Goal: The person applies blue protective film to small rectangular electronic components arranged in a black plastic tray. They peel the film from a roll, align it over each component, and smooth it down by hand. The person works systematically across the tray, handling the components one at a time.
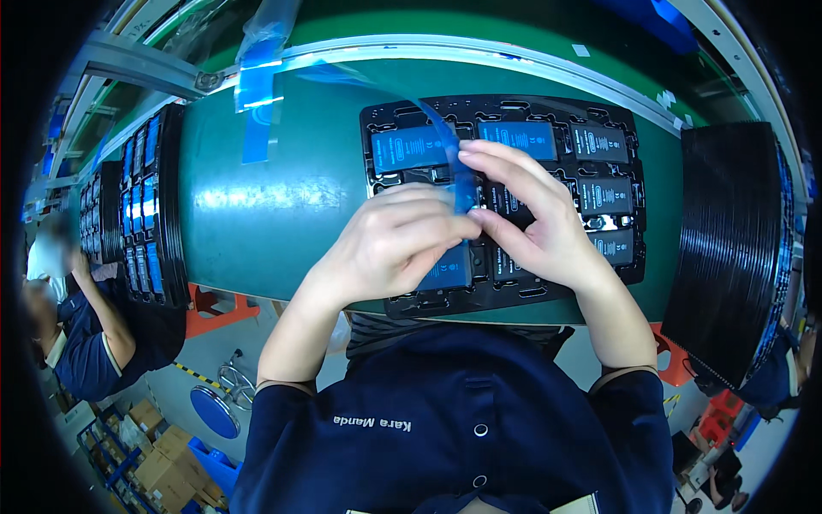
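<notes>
A strip of clear blue film (pixel 443 130) arcs up from between my hands toward the table's far side. My left hand (pixel 390 236) is closed, its thumb and forefinger pinching the strip's lower end. My right hand (pixel 539 214) is curved and open, index fingertip against the strip and thumb tip close to my left fingertips. Both hands are over a black plastic tray (pixel 629 265) of flat battery packs. Some have blue faces, like the blue battery pack (pixel 524 140); others are dark, like the dark battery pack (pixel 604 195). My hands hide the middle packs.
Stacked black trays stand at the right (pixel 728 248) and the left, where the left tray stack (pixel 154 206) holds packs. Blue tape (pixel 257 128) hangs from the metal rail (pixel 402 50) beyond the green table (pixel 274 231). Another person (pixel 90 330) sits at far left, near a round stool (pixel 214 411).
</notes>
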The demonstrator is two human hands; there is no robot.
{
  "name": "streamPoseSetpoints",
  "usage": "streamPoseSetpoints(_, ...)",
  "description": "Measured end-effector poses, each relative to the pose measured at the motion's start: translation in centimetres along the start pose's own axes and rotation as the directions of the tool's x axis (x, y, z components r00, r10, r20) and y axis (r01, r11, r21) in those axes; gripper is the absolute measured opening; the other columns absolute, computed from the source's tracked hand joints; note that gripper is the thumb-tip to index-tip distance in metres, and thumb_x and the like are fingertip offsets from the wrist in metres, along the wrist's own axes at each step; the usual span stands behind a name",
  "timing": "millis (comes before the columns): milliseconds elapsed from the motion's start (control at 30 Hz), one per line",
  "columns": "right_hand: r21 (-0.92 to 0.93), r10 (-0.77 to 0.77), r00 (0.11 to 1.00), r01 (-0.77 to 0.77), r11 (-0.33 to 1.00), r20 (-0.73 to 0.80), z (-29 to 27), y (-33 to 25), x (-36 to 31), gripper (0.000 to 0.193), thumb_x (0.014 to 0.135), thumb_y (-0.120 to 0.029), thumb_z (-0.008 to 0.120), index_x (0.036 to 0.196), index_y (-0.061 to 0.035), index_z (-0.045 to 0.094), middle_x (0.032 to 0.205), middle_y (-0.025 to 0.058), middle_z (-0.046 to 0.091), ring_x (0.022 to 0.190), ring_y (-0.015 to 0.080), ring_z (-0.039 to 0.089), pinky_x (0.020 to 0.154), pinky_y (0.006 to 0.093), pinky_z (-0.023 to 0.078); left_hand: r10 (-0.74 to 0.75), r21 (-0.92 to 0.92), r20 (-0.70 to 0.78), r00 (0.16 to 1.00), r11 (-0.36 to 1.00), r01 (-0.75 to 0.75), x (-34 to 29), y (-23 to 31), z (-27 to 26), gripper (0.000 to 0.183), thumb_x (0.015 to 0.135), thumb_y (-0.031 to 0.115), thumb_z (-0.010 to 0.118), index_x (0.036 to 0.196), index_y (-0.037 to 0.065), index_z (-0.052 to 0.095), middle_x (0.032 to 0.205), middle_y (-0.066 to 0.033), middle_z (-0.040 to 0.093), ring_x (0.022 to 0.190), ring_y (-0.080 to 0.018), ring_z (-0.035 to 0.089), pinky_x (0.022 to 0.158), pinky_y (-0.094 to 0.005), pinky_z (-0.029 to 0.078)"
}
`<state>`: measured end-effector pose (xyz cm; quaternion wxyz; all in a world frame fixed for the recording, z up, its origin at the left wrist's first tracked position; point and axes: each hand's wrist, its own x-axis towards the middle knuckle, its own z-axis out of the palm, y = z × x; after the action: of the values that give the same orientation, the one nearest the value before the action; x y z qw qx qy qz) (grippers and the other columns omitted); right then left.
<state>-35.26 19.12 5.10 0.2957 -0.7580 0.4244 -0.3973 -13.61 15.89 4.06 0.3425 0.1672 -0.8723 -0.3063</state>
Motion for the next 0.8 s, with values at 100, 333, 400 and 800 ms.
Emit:
streamPoseSetpoints(100,0.184,0.110,0.994,-0.111,0.977,0.019,-0.1,0.5,-0.4,0.047,0.078,-0.002,0.069,0.123,-0.0055,0.058,0.117,0.0139,0.061,0.104,0.0283,0.062,0.090,0.0361,0.050,-0.189,-0.145,-0.024,0.982,0.972,0.184,0.9,0.1,0.2,0.060,0.074,-0.004,0.066,0.131,0.002,0.048,0.094,-0.0154,0.066,0.090,-0.0271,0.065,0.085,-0.0368,0.049)
streamPoseSetpoints(333,-0.052,0.010,0.987,-0.018,0.998,-0.162,0.1,0.6,-0.2,0.041,0.071,0.003,0.072,0.111,-0.0046,0.064,0.100,0.0107,0.062,0.088,0.0246,0.063,0.076,0.0323,0.052,-0.297,-0.109,-0.038,0.954,0.950,0.292,2.7,-0.8,-0.1,0.043,0.080,-0.001,0.062,0.122,0.000,0.056,0.098,-0.0149,0.067,0.089,-0.0258,0.065,0.084,-0.0333,0.049)
streamPoseSetpoints(400,-0.118,-0.056,0.980,0.033,0.992,-0.192,0.1,0.7,-0.2,0.039,0.071,0.002,0.073,0.108,-0.0041,0.064,0.099,0.0104,0.062,0.086,0.0247,0.062,0.074,0.0323,0.052,-0.260,-0.068,-0.126,0.957,0.965,0.253,2.9,-0.9,0.4,0.020,0.081,-0.001,0.064,0.101,-0.001,0.066,0.094,-0.0125,0.068,0.082,-0.0257,0.065,0.076,-0.0337,0.051)
streamPoseSetpoints(800,0.156,0.059,0.983,-0.031,0.987,-0.175,-1.6,0.1,-0.2,0.009,0.075,0.001,0.073,0.084,-0.0007,0.072,0.087,0.0100,0.069,0.080,0.0184,0.065,0.073,0.0285,0.052,-0.233,-0.090,-0.121,0.965,0.971,0.223,1.8,-1.2,-0.5,0.010,0.079,0.008,0.070,0.079,-0.001,0.066,0.072,-0.0111,0.064,0.067,-0.0247,0.061,0.062,-0.0329,0.048)
